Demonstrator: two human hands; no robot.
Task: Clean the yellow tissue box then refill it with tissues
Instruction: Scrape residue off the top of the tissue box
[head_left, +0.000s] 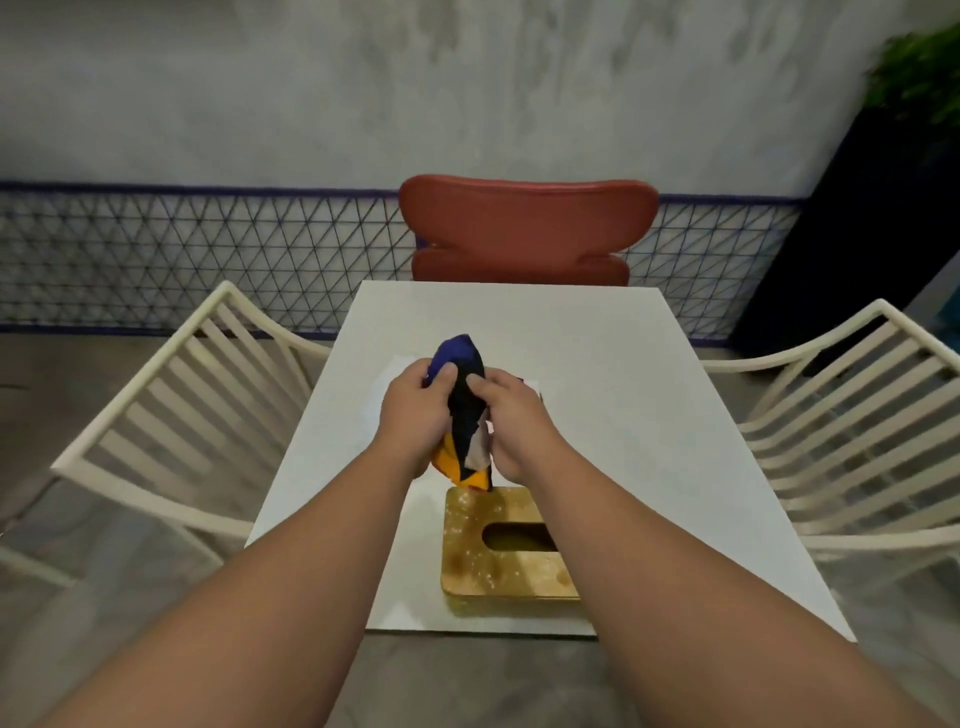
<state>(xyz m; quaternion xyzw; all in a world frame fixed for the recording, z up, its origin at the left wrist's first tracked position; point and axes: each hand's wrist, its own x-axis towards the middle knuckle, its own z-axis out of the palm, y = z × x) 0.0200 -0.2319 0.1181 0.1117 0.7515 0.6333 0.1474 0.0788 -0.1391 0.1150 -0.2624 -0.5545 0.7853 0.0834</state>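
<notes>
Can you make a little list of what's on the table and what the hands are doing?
table: white, square
box: yellow, near edge, slot on top, no tissues showing
cloth: blue, black, orange, white; bunched, held above the table
left hand: grips cloth
right hand: grips cloth
chairs: red one opposite, white ones at the sides

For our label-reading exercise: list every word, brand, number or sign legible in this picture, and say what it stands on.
None can be read.
The multicoloured cloth held in both hands: colour patches only, no letters.
The shiny yellow tissue box: no lettering visible.
The white paper on the white table: mostly hidden, nothing legible.
</notes>
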